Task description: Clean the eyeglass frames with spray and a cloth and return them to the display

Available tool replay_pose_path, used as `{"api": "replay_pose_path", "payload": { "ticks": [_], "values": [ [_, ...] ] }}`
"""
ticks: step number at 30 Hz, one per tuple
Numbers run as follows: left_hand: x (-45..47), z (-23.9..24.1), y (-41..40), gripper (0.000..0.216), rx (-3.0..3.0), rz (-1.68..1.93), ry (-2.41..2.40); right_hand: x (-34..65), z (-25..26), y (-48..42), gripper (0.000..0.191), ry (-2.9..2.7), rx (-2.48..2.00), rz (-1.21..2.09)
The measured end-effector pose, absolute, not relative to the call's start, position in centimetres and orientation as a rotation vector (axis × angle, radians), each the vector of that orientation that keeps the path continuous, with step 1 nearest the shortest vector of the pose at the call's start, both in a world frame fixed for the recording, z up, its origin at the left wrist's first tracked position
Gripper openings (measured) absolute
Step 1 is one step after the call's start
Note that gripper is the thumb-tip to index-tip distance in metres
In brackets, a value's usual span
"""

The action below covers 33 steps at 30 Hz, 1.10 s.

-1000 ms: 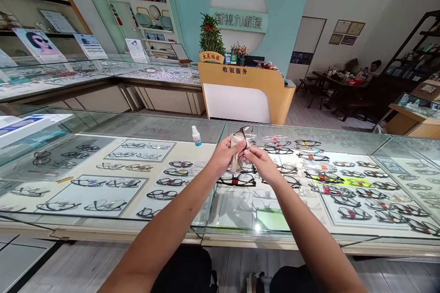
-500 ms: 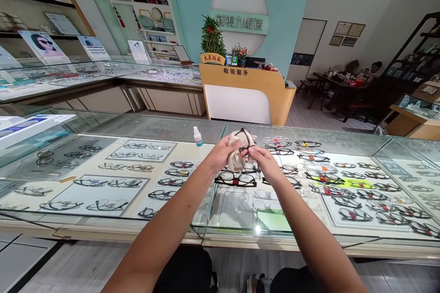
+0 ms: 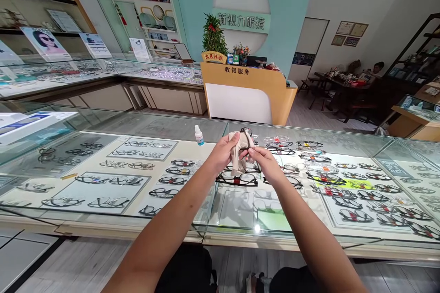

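My left hand [image 3: 223, 152] is closed on a cream cleaning cloth [image 3: 237, 158], its thumb pressed on top. The cloth is folded around part of a pair of dark-framed eyeglasses [image 3: 246, 132], and a loose end hangs below. My right hand [image 3: 263, 160] pinches the eyeglasses at their right side. Both hands are held above the glass counter; the cloth and fingers hide much of the frame. A small white spray bottle [image 3: 199, 136] with a blue lower part stands on the counter, left of my left hand.
Under the glass of the display counter [image 3: 237, 233] lie many eyeglass frames, some on grey trays [image 3: 106, 194]. A white box [image 3: 34, 123] sits at the left. Beyond stands a wooden cashier desk [image 3: 247, 78] with a plant [image 3: 213, 36]. A person [image 3: 377, 69] is at a far table.
My left thumb and the cloth have shifted slightly over the eyeglasses, and the cloth's loose end now hangs lower. My right hand keeps its pinch. The view has moved a little.
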<state>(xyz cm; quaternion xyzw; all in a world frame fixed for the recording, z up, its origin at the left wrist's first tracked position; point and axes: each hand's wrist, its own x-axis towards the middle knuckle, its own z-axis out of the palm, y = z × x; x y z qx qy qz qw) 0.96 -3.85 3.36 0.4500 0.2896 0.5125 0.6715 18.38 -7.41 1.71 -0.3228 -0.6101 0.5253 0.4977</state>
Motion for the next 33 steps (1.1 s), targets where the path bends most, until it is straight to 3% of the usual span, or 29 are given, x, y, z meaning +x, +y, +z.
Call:
{"api": "replay_pose_path", "payload": {
  "ticks": [17, 22, 33],
  "values": [
    [2.0, 3.3, -4.3, 0.063, 0.967, 1.276, 0.688, 18.0, 1.6, -7.4, 0.039, -1.452, -0.779, 1.242],
    [1.5, 3.5, -4.5, 0.061, 1.076, 1.13, 0.569, 18.2, 1.1, -6.8, 0.037, -1.38, -0.747, 1.287],
    [2.1, 3.1, -4.1, 0.049, 0.894, 1.223, 0.671, 17.9, 1.2, -7.2, 0.041, -1.393, -0.784, 1.272]
  ]
}}
